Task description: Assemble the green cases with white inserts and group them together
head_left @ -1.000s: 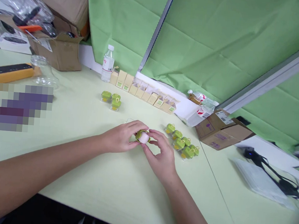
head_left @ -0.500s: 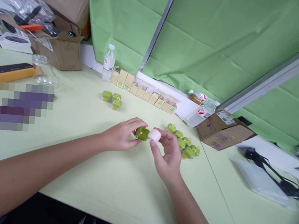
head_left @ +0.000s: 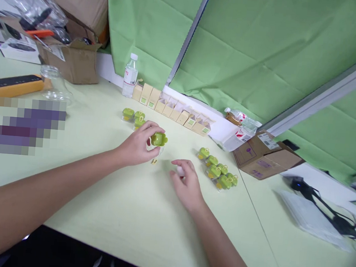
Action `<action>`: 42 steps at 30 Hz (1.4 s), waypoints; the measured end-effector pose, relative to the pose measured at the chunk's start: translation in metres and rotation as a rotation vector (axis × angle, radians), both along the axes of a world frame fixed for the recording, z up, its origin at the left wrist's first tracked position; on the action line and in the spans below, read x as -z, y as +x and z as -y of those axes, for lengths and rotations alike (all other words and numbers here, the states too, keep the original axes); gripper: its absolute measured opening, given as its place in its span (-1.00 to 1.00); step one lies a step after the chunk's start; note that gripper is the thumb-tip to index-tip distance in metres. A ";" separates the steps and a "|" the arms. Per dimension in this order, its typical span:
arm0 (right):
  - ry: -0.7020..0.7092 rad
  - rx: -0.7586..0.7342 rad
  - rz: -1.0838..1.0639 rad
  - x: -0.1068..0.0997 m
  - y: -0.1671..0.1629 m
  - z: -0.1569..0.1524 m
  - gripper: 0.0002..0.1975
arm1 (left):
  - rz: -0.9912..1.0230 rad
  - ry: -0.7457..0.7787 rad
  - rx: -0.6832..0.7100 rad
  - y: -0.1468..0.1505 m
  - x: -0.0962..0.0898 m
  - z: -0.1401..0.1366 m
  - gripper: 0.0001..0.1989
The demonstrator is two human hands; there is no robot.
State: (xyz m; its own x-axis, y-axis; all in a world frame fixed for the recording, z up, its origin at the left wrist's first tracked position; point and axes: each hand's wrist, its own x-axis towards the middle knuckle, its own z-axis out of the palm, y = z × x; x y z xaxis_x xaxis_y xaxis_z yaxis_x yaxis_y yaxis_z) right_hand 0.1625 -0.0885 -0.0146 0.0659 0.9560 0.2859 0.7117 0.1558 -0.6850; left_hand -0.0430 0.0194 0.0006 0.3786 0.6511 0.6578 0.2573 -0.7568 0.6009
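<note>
My left hand (head_left: pixel 140 144) is closed around a small green case cover (head_left: pixel 159 139), its hollow side facing me. Something clear shows just beneath it, partly hidden by the fingers. On the table below lies a small yellow clip (head_left: pixel 154 161). To the right, my right hand (head_left: pixel 187 183) is curled around a small rounded white case (head_left: pixel 180 170), most of it covered by the fingers. Several green cases in clear packs (head_left: pixel 214 171) sit beyond my right hand. More such green cases (head_left: pixel 128 113) stand behind my left hand, partly covered by it.
A row of small beige cartons (head_left: pixel 169 107) lines the wall beside an upright water bottle (head_left: pixel 130 75). At right are a cardboard box (head_left: pixel 264 154), plastic bags and a black cabled device (head_left: pixel 323 206). A clear jar (head_left: pixel 54 83) and a power strip (head_left: pixel 14 83) are at left.
My left hand has moved up and left with the green cover, away from the white case. My right hand has lowered slightly and curled over the white case. The yellow clip now shows plainly.
</note>
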 end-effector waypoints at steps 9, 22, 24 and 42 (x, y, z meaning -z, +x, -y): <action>0.062 -0.297 0.474 0.004 -0.027 -0.004 -0.64 | -0.021 0.041 0.068 0.002 0.001 0.003 -0.53; 0.109 -0.326 0.625 -0.005 -0.023 -0.005 -0.69 | -0.058 0.038 0.079 0.001 0.000 0.003 -0.53; 0.108 -0.303 0.581 -0.002 -0.022 -0.006 -0.68 | -0.069 0.029 0.088 0.001 0.000 0.004 -0.55; 0.161 -0.258 -0.038 0.011 -0.015 -0.021 -0.67 | -0.079 0.002 0.103 0.000 0.002 0.001 -0.57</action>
State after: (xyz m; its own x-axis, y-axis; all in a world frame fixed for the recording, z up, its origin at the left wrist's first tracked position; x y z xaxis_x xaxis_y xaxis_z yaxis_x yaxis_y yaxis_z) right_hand 0.1472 -0.0679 -0.0255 -0.1599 0.8850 0.4374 0.6089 0.4371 -0.6619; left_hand -0.0426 0.0184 -0.0016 0.4945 0.6048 0.6243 0.2245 -0.7827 0.5805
